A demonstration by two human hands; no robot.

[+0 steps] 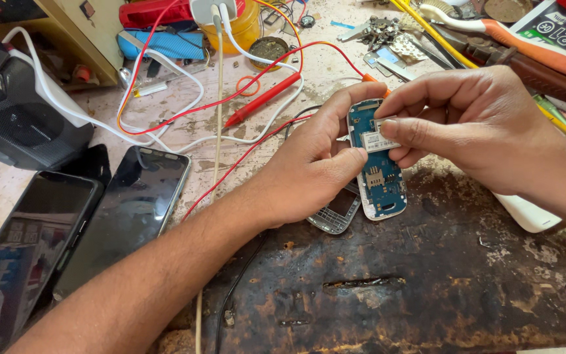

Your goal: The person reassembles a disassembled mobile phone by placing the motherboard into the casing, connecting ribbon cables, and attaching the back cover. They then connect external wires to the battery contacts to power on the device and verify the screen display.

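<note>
Cluttered, scarred dark worktop (427,288) carrying two black slab smartphones (73,236) at left, red and white test leads (250,105) above. Left hand (309,164) closes its grip around a small blue phone circuit board (378,164) at centre; right hand (473,124) pinches a silver label-sized part (381,141) against the board. Grey keypad frame (337,213) lies just beneath.

A small blue phone body (378,164) with its back cover off stands nearly upright in view, its circuit side showing a metal card slot. A pale labelled piece (380,141) lies across its upper part, between the fingers (345,160). A grey keypad frame (337,213) lies just below them.
</note>
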